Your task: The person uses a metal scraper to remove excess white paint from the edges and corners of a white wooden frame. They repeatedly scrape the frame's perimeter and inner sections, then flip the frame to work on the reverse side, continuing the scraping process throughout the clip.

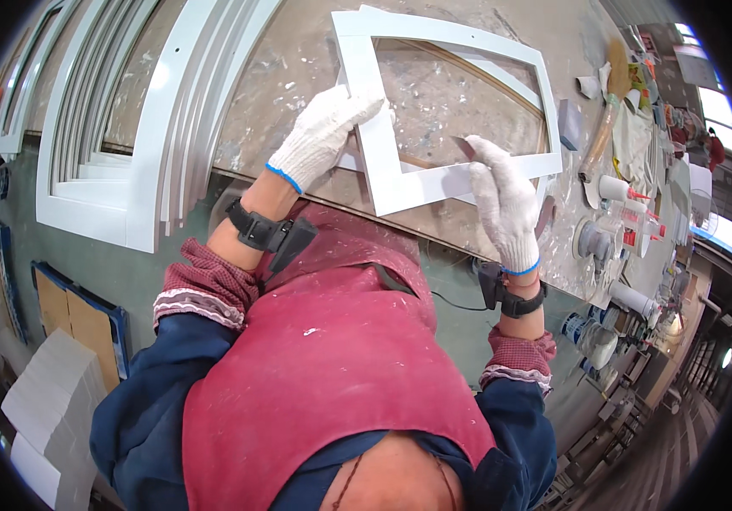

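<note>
My left hand (325, 128), in a white knit glove, grips the left side of a white rectangular frame (374, 128) with its thumb over the top face. The frame is tilted a little above the worktable, and part of another white frame shows beneath it. My right hand (507, 200), gloved the same way, is at the near rail toward its right end. Between its fingertips is a small dark, thin flat piece (462, 146), whose kind I cannot make out. It points into the frame's opening.
Several white frames (146, 162) stand stacked at the left. The worktable (289, 60) is speckled with paint. Along its right side are a brush (616, 72), white bottles with red tips (615, 189) and a roll of tape (592, 240). Cardboard pieces (76, 319) lie low at the left.
</note>
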### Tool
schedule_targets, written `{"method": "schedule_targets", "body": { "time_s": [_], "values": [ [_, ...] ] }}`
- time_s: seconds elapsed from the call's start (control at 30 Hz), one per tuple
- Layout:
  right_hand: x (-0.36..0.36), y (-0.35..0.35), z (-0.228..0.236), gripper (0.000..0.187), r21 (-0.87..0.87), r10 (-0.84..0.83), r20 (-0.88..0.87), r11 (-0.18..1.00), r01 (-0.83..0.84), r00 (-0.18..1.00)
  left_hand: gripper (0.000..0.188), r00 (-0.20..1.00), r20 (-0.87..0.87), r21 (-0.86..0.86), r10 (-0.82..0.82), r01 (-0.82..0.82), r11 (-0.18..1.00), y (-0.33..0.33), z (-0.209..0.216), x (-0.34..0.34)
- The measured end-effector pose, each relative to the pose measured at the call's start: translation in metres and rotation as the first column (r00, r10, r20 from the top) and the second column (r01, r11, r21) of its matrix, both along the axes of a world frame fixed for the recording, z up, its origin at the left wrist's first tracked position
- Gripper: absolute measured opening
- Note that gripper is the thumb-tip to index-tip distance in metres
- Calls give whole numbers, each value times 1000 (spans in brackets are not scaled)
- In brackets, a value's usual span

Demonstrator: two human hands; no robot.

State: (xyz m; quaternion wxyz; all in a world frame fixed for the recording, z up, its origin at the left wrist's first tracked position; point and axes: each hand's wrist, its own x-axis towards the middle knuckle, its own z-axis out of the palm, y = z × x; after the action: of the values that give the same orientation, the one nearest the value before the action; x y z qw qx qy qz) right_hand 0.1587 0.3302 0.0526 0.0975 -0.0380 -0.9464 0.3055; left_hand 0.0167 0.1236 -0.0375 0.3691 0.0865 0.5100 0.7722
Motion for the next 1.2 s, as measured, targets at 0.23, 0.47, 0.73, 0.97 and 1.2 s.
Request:
{"method": "schedule_targets", "body": {
  "time_s": [0.23,0.47,0.73,0.97,1.2],
  "values": [
    [-1,-3,-20,29,-12,-26,192,1000,28,981,41,980,191,166,-58,26,986,-6,-25,6],
    [-31,-4,-25,27,10,105,109,994,-107,988,52,886,453,518,-94,-176,837,-6,-29,22],
    [-153,-20,-35,20,315,429,-47,863,-394,902,74,767,585,657,-264,-258,708,-12,-37,25],
    [-219,-30,-50,19,505,597,-1,693,-515,802,67,739,635,592,-225,-279,756,-11,-32,25],
    [-232,-40,-27,20,479,620,128,644,-596,774,61,859,482,610,-173,-188,770,-8,-26,27]
  ]
}}
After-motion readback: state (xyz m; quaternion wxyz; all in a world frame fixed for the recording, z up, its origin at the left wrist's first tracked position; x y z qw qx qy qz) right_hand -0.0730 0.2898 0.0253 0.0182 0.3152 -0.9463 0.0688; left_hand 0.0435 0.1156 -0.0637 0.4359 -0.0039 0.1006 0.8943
